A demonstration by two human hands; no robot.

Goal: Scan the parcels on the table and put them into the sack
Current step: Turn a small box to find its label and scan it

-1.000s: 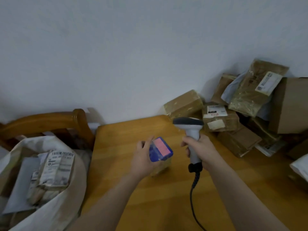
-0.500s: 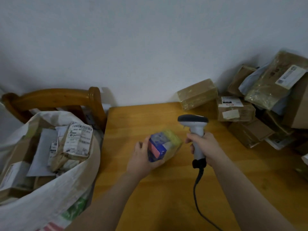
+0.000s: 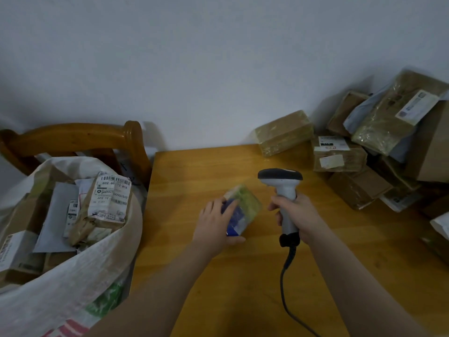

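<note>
My left hand [image 3: 215, 221] grips a small blue and green parcel [image 3: 244, 207] wrapped in clear film, low over the wooden table [image 3: 243, 276] near its middle. Just to the right, my right hand [image 3: 297, 215] holds a grey and white barcode scanner [image 3: 281, 181] upright by its handle, head turned left above the parcel. Its black cable [image 3: 286, 283] trails toward me. A white woven sack [image 3: 73, 276] stands open at the left of the table, filled with several labelled parcels [image 3: 107, 200].
A pile of several brown taped parcels [image 3: 340, 156] is stacked against the wall at the table's back right corner. A wooden chair back [image 3: 73, 139] rises behind the sack. More packages [image 3: 439, 227] lie at the right edge.
My left hand has turned the parcel, so its pink face no longer shows, and lowered it toward the table. The scanner stays beside it. My view has swung left, showing more of the sack.
</note>
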